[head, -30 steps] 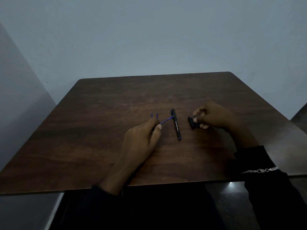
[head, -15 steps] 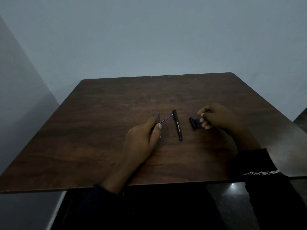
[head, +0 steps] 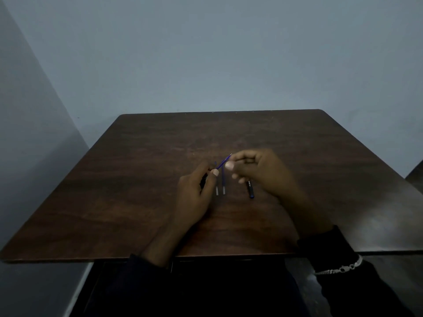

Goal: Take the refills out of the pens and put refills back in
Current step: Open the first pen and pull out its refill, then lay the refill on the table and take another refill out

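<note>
My left hand (head: 194, 197) pinches a thin blue refill (head: 223, 163) that slants up and to the right above the table. A dark piece shows inside that hand; I cannot tell what it is. My right hand (head: 261, 175), blurred, has thumb and forefinger closed at the refill's far tip. Two more refills (head: 220, 185) lie side by side on the table between my hands. A black pen (head: 250, 189) lies just right of them, its far half hidden under my right hand.
The dark wooden table (head: 137, 191) stands in a corner, with a grey wall behind it and another to the left. Its front edge is close to my body. A chain bracelet (head: 341, 268) is on my right wrist.
My right hand left the black caps on the right and moved left over the pen to the refill's tip. The two refills on the table came into view. The view tilted slightly.
</note>
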`<state>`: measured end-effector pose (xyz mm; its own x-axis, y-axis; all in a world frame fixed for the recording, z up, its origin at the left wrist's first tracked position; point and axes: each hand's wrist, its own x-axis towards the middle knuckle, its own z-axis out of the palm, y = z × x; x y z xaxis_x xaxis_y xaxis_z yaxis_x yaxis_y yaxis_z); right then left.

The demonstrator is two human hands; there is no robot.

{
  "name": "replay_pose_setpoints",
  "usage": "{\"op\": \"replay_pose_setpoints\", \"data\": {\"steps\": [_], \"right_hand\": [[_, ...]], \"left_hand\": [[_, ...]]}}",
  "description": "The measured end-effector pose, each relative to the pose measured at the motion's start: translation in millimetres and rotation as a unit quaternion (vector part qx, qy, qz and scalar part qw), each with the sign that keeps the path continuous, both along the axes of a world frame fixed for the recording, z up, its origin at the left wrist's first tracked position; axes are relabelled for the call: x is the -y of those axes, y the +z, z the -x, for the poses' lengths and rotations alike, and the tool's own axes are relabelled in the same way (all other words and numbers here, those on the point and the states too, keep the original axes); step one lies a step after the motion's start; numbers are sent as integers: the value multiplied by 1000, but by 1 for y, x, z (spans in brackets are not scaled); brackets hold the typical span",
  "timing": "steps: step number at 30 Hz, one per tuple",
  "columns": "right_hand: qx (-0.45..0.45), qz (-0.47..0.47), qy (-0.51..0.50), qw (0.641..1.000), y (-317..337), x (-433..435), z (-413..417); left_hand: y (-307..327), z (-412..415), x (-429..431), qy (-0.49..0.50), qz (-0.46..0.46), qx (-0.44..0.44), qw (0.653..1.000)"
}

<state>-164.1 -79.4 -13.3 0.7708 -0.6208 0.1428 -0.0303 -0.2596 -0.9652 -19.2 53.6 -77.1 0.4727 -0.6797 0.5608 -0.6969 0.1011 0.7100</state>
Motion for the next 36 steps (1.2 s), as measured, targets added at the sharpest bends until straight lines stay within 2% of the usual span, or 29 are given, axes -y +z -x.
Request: {"op": "replay_pose_setpoints", "data": {"steps": [6,11,14,16,18,21,24,26,31,36], "right_hand": [[61,-115,-8,991,-19,-22,-19],[74,-106,-71,989,-19,-25,-24],[116,-105,-122,980,1,-9,-31],[114,-79,-130,982,19,7,-38],[71,-39,-128,989,30,16,-55],[-47,22,-117,992,31,19,-93],[-201,73,-86,973,15,12,-134],[-265,85,-73,958,1,4,-151],[-314,126,-89,937,-15,-4,-171],[-326,130,-90,932,-15,-5,-175]], "left_hand": [[1,2,-1,-19,10,23,1000],[3,3,-4,-22,-4,33,999],[4,-5,-10,2,-20,37,999],[5,-15,-16,11,-33,37,999],[6,-31,-27,26,-52,46,997],[6,-52,-40,65,-53,39,996],[5,-62,-44,118,-32,-9,992],[4,-63,-43,139,-19,-25,990],[6,-60,-45,131,-10,-25,991],[8,-59,-45,115,-16,-31,993]]}}
